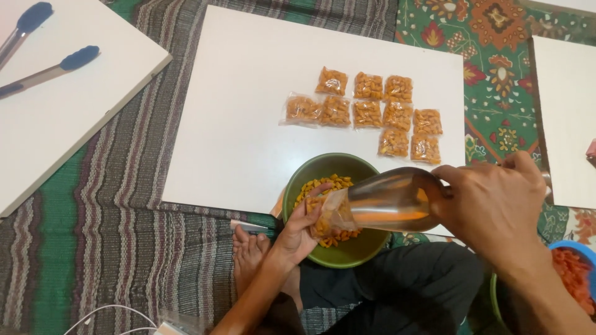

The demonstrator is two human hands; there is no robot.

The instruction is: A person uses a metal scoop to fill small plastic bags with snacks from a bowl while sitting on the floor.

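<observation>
Pouch [329,214] pinched in left hand [298,232] | metal scoop [391,200] gripped by right hand [493,208], touching pouch

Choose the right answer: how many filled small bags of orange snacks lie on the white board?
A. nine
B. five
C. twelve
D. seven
A: the filled small bags on the white board count three in the top row, four in the middle row and two below, beyond the green bowl.

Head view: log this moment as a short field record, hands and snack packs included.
left hand: holds small clear bag open over green bowl
right hand: tilts metal scoop into the bag
bowl contents: orange snack pieces
filled packs: ten, on white board
tongs: far left board
</observation>
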